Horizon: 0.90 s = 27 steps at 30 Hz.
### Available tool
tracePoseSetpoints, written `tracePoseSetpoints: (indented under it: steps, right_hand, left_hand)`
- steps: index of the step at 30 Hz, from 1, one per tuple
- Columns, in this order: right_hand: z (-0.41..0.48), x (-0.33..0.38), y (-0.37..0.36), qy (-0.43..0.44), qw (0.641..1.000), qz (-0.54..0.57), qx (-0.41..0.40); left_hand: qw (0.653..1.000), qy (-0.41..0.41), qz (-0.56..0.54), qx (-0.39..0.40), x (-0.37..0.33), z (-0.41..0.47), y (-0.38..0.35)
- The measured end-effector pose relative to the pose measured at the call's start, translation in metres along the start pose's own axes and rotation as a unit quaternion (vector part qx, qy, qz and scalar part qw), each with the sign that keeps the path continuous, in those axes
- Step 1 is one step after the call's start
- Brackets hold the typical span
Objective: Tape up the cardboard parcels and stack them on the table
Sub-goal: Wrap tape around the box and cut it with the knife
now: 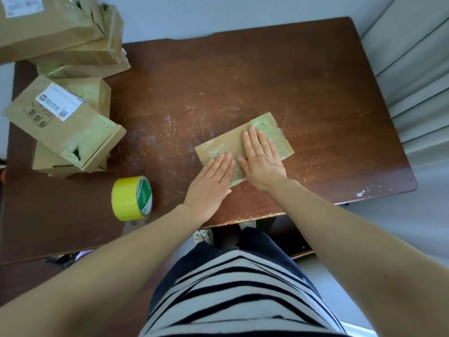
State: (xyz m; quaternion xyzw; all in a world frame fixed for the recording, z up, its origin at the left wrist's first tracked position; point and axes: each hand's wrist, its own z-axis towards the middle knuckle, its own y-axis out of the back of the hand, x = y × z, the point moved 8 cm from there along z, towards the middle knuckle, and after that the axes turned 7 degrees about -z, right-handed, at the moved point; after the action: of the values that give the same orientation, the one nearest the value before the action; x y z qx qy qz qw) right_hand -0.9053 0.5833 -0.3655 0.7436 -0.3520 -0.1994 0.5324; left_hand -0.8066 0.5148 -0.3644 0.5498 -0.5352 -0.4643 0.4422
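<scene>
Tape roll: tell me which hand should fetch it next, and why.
Left, probably. The left hand lies flat on the parcel at its left end, nearer the tape roll standing on the table. The right hand presses the far end and would have to cross the left.

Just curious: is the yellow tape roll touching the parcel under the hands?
Apart. The head view shows bare table between the tape roll and the flat parcel.

Home packing spot: scratched table [267, 76], curtain [413, 81], parcels [63, 117].
</scene>
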Motion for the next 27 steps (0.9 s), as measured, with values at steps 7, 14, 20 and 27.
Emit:
tracePoseSetpoints:
  steps: [7,14,20,27]
  right_hand:
    - [0.000,0.000,0.001,0.000,1.000,-0.001,-0.010]
    - [0.000,0.000,0.000,-0.001,1.000,-0.010,-0.016]
    - [0.001,-0.002,0.000,-0.005,1.000,-0.008,-0.023]
    - [0.002,-0.002,-0.001,-0.009,1.000,-0.016,-0.023]
  left_hand:
    - [0.997,0.057,-0.051,0.020,0.017,0.022,0.014]
    - [0.998,-0.015,0.035,-0.049,-0.009,0.001,0.010]
    - [0.997,0.057,-0.047,0.014,0.027,0.008,0.014]
    - [0.997,0.068,-0.035,0.002,0.000,-0.005,0.006]
